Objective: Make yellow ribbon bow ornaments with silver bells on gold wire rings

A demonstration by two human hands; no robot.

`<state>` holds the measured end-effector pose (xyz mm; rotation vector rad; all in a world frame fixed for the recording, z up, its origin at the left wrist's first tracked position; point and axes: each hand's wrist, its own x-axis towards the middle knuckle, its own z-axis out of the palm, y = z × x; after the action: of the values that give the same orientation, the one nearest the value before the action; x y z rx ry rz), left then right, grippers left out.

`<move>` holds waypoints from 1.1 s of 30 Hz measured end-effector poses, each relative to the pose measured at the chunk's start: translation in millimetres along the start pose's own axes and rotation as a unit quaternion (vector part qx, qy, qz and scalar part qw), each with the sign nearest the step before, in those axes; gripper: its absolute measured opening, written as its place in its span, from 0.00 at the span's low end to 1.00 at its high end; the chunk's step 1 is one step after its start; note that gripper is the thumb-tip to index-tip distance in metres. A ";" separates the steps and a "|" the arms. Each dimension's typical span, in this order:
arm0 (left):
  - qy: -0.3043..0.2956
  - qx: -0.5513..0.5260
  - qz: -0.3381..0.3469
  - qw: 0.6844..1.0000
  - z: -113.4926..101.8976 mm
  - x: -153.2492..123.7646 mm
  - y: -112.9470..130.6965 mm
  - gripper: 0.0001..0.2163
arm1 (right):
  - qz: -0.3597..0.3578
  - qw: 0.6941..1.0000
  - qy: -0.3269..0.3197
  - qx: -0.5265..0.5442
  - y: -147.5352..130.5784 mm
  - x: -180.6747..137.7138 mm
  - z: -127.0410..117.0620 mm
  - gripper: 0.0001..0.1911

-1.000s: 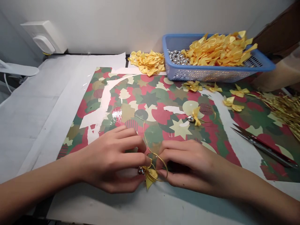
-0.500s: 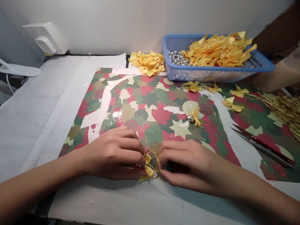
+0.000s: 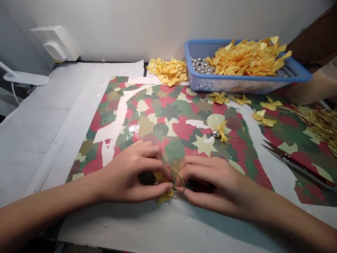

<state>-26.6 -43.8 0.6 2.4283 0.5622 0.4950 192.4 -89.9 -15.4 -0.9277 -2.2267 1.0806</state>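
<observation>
My left hand (image 3: 137, 172) is closed in a pinch on a looped gold cord (image 3: 181, 193) near the front of the patterned paper. Below its thumb and index finger a yellow ribbon bow (image 3: 170, 194) shows in part, with a sliver of a silver bell (image 3: 157, 182) behind the fingers. On the loop's other side, my right hand (image 3: 210, 179) pinches the same cord, its fingertips partly behind the loop. The cord's loose end runs away from me across the paper. Beyond my right hand lies another yellow bow (image 3: 222, 131) with a silver bell (image 3: 216, 133) and a cord loop.
A blue basket (image 3: 247, 80) at the back holds yellow bows and silver bells. A bow pile (image 3: 170, 71) lies left of it, several loose bows in front. Scissors (image 3: 297, 163) and a gold cord bundle (image 3: 321, 128) are at right. A white lamp base (image 3: 28, 79) stands left.
My left thumb and index finger have moved right, from the bow onto the cord loop, and now cover more of the bow. The loop has tilted and shifted slightly right. The whole view shifted a little.
</observation>
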 end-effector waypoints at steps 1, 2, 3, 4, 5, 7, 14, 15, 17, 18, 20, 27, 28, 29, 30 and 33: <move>-0.001 -0.002 -0.005 1.000 0.7 -0.2 0.4 0.03 | 0.000 1.000 0.000 0.002 0.0 0.1 0.2 0.05; -0.002 -0.003 -0.007 1.000 1.2 -0.3 0.7 0.03 | 0.000 1.000 -0.002 0.003 0.0 0.1 0.2 0.06; -0.004 -0.005 -0.007 1.000 1.5 -0.3 0.7 0.03 | 0.000 1.000 -0.005 0.002 0.0 0.1 0.0 0.06; -0.005 -0.007 -0.005 1.000 1.6 -0.2 0.6 0.03 | 0.000 1.000 -0.008 -0.002 0.1 0.0 -0.3 0.06; -0.006 -0.009 -0.003 1.000 1.4 0.0 0.4 0.04 | 0.002 1.000 -0.012 -0.008 0.2 -0.3 -0.7 0.06; -0.006 -0.010 0.001 1.000 0.4 0.7 0.1 0.04 | 0.008 0.999 -0.020 -0.027 0.4 -1.1 -1.5 0.07; -0.025 -0.017 -0.004 1.000 -4.7 3.9 0.3 0.05 | 0.010 0.997 -0.048 -0.065 2.6 -3.6 -3.5 0.09; -0.027 -0.020 -0.005 0.999 -5.1 4.2 0.0 0.05 | 0.010 0.996 -0.050 -0.068 3.1 -3.2 -3.5 0.09; -0.032 -0.022 -0.005 0.999 -5.5 4.6 -0.9 0.06 | 0.007 0.996 -0.050 -0.077 3.6 -2.0 -3.2 0.09; -0.035 -0.022 -0.005 0.999 -5.5 4.5 -1.4 0.06 | 0.005 0.995 -0.049 -0.082 3.6 -1.4 -3.0 0.10; -0.039 -0.023 -0.004 0.999 -5.4 3.9 -2.2 0.05 | 0.000 0.995 -0.046 -0.092 3.2 -0.5 -2.6 0.10; -0.032 -0.010 0.008 0.999 -5.2 2.0 -3.8 0.06 | -0.005 0.994 -0.043 -0.105 3.0 -1.1 -1.8 0.09; -0.031 -0.009 0.011 0.999 -5.7 1.9 -4.5 0.06 | -0.001 0.993 -0.041 -0.107 2.9 -1.2 -1.9 0.09; -0.030 -0.008 0.015 0.999 -6.5 1.8 -5.3 0.05 | 0.001 0.993 -0.038 -0.110 2.6 -1.2 -2.3 0.08; -0.030 -0.009 0.019 0.999 -7.6 1.7 -6.1 0.04 | 0.003 0.993 -0.035 -0.113 2.3 -1.3 -2.7 0.08; -0.024 -0.018 0.015 0.999 -12.2 2.0 -7.9 0.02 | -0.001 0.993 -0.026 -0.113 1.9 -1.6 -5.0 0.07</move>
<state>-32.8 -31.4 5.4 2.4105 0.4923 0.4533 197.5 -87.8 -14.4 -1.0000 -2.4279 0.8737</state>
